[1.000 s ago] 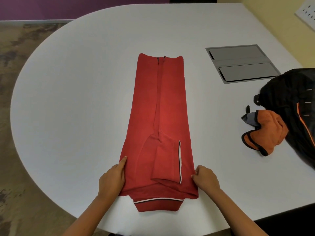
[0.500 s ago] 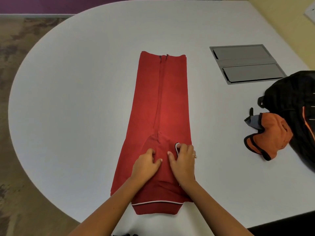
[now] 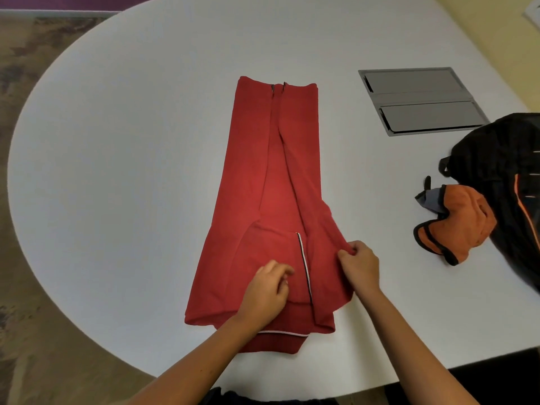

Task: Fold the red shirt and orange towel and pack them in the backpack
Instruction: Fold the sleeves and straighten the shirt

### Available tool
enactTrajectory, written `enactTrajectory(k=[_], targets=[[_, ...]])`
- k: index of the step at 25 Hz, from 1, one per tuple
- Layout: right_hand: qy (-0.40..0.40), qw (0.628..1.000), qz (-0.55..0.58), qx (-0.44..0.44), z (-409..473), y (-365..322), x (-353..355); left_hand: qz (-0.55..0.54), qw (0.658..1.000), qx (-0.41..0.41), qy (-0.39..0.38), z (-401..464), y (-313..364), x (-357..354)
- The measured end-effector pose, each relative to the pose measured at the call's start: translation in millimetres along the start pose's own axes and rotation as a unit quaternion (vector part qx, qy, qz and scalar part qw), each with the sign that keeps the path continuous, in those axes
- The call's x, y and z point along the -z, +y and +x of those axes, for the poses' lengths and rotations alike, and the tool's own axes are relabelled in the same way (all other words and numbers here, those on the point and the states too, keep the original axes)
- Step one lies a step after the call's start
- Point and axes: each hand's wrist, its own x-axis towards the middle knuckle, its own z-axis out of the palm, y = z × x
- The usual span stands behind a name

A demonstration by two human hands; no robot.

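Head-camera view of a white rounded table (image 3: pixel 117 171) during garment folding. The red shirt (image 3: pixel 263 185) lies lengthwise at the centre of the table, already folded into a long narrow strip, its hem at the far end and its collar at the near edge, where a white-and-dark trim line crosses the fabric. A sleeve with a striped cuff edge lies folded over the near part of the strip.

The left hand (image 3: pixel 267 290) rests on the near part of the shirt beside the sleeve, fingers curled down against the fabric; whether it pinches the cloth or only presses it cannot be told. The right hand (image 3: pixel 361 266) sits at the right edge of the shirt with its fingers closed on a fold of red fabric, which is drawn outward and slightly raised, so that the right side of the strip bulges and creases toward the hand. Both forearms enter from the bottom of the view.

The black backpack (image 3: pixel 502 159) with an orange stripe lies at the right edge of the table, partly cut off by the frame. The orange towel (image 3: pixel 458 226), bordered in black with a grey patch, lies bunched and unfolded, touching the backpack's left side and well apart from the shirt. A grey recessed panel (image 3: pixel 420 100) with two flaps is set into the tabletop beyond the backpack.
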Motion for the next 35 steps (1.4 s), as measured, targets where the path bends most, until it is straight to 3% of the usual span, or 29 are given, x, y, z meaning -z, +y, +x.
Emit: enactTrajectory(k=[3,6,9,12,14,16,17,19,21,23,26,28,29,31,32,35], targets=[[0.023,0.999,-0.029,-0.014,15,12,13,0.144,0.987,-0.016,-0.063,2,-10,-2],[0.022,0.997,-0.076,-0.005,23,27,13,0.305,0.945,-0.089,-0.074,1,-4,-13],[0.057,0.989,-0.138,0.016,18,32,3,0.36,0.922,-0.126,-0.07,3,2,-22],[0.114,0.978,-0.174,0.032,4,26,-7,0.35,0.922,-0.162,-0.044,9,4,-26],[0.121,0.977,-0.168,0.047,-4,25,-15,0.253,0.958,-0.136,0.003,11,10,-25],[0.114,0.977,-0.171,0.053,-8,27,-20,0.088,0.992,0.045,0.081,9,17,-14],[0.107,0.978,-0.173,0.049,-8,28,-20,-0.024,0.98,0.146,0.13,5,17,-7],[0.092,0.979,-0.178,0.031,-7,31,-21,-0.206,0.905,0.287,0.236,-7,10,10],[0.08,0.98,-0.183,0.015,-5,34,-20,-0.303,0.848,0.341,0.27,-25,1,22],[0.069,0.981,-0.184,0.004,-2,39,-19,-0.315,0.844,0.363,0.239,-39,-5,29],[0.056,0.982,-0.181,-0.022,3,41,-15,-0.202,0.899,0.372,0.11,-42,-12,38],[0.044,0.98,-0.188,-0.04,8,38,-8,-0.043,0.935,0.351,0.022,-34,-15,46],[0.036,0.979,-0.195,-0.048,11,37,-4,0.039,0.943,0.33,0.023,-30,-17,49],[0.02,0.974,-0.213,-0.068,19,38,4,0.167,0.954,0.235,0.082,-21,-23,52],[0.01,0.974,-0.214,-0.075,23,39,8,0.229,0.956,0.151,0.105,-16,-27,50],[-0.029,0.99,-0.128,-0.044,25,40,22,0.372,0.924,-0.067,0.064,7,-37,39]])
